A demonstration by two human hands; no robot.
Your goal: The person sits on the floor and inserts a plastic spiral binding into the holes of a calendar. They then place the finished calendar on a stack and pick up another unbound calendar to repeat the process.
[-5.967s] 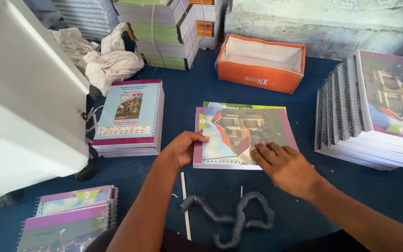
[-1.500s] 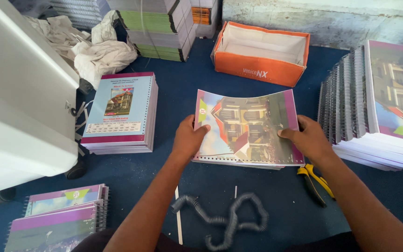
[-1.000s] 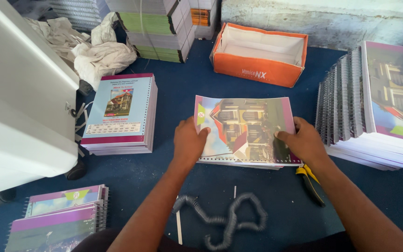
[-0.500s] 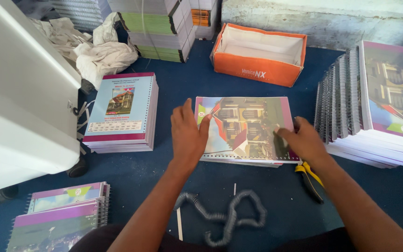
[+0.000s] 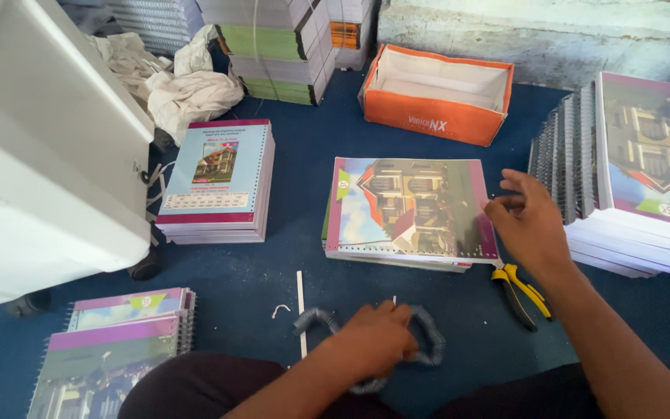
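A stack of unbound notebooks (image 5: pixel 409 206) with a colourful building picture on the cover lies flat on the blue floor in front of me. My left hand (image 5: pixel 374 341) rests below it, closed over a grey spiral coil (image 5: pixel 316 320) that loops on the floor. My right hand (image 5: pixel 529 225) hovers at the stack's right edge with its fingers loosely apart and nothing in them. Yellow-handled pliers (image 5: pixel 523 291) lie just under that hand.
An orange open box (image 5: pixel 436 93) sits behind the stack. Blue-cover books (image 5: pixel 215 182) are at the left and spiral-bound notebooks (image 5: pixel 645 171) at the right, with more notebooks (image 5: pixel 118 341) near left. A white machine (image 5: pixel 40 155), crumpled cloth (image 5: pixel 188 85) and a thin white strip (image 5: pixel 301 310) are also there.
My left hand has left the notebook cover and come down onto the grey coil. My right hand has lifted off the cover's right edge and opened.
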